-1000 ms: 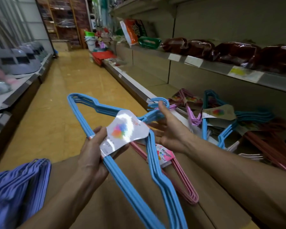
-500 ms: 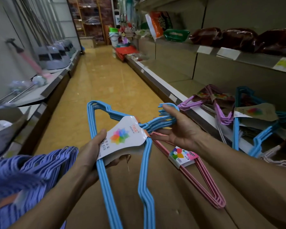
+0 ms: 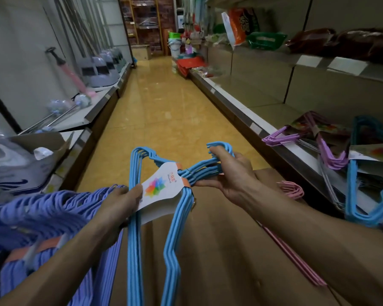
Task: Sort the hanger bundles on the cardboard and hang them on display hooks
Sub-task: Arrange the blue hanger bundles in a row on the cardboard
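Note:
I hold a bundle of blue hangers (image 3: pixel 135 217) with a white paper label (image 3: pixel 161 191) above the brown cardboard (image 3: pixel 219 250). My left hand (image 3: pixel 119 204) pinches the label and the bundle's left side. My right hand (image 3: pixel 232 173) grips the bundle's hooks, fingers curled round them. A pile of purple hanger bundles (image 3: pixel 42 221) lies at the lower left, under my left forearm. A pink hanger bundle (image 3: pixel 292 189) rests on the cardboard, mostly hidden behind my right arm.
On the low right shelf (image 3: pixel 296 149) lie lilac hangers (image 3: pixel 332 160) and another blue bundle (image 3: pixel 367 206). Dark bagged goods fill the upper right shelf. Mops and dustpans (image 3: pixel 102 67) line the left wall. A yellow tiled aisle (image 3: pixel 159 107) runs ahead.
My view has turned left and up the aisle. The right hand has closed round the hooks. The blue bundle now sits more upright, and the purple pile fills more of the lower left.

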